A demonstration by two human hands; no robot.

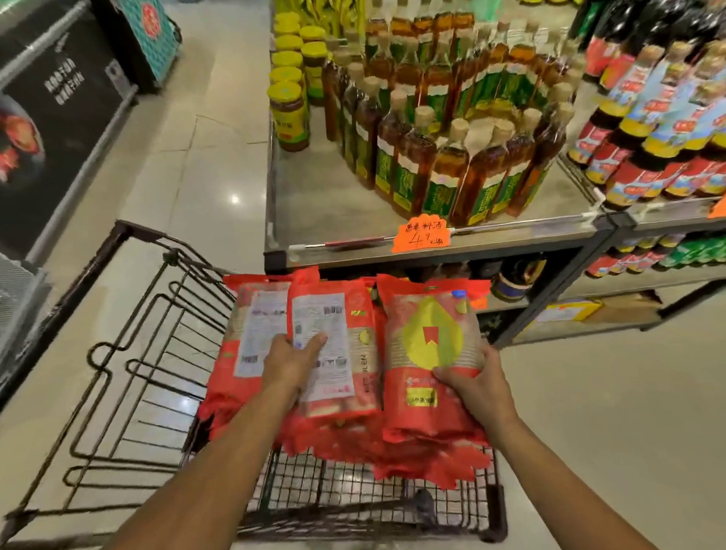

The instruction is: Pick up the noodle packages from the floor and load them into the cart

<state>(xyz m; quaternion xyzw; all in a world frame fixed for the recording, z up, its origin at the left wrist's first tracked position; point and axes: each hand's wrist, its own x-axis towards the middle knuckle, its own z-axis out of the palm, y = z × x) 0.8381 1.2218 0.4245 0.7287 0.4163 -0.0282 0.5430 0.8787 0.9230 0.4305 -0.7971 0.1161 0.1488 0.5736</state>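
Observation:
Several red noodle packages lie piled in the dark wire cart [361, 505] right in front of me. My left hand [290, 361] presses on a package turned label-side up [334, 329], thumb over its white label. My right hand [476, 388] grips the lower edge of a package with a yellow emblem [431, 338] on the right side of the pile. More red packages [249, 353] lie under and beside these. No package is visible on the floor.
The cart's wire side frame [121, 365] spreads out to the left. A metal shelf [434, 243] of oil bottles [451, 148], yellow-lidded jars [290, 112] and sauce bottles [656, 120] stands just ahead. A freezer cabinet [43, 121] lines the left. Tiled floor runs between.

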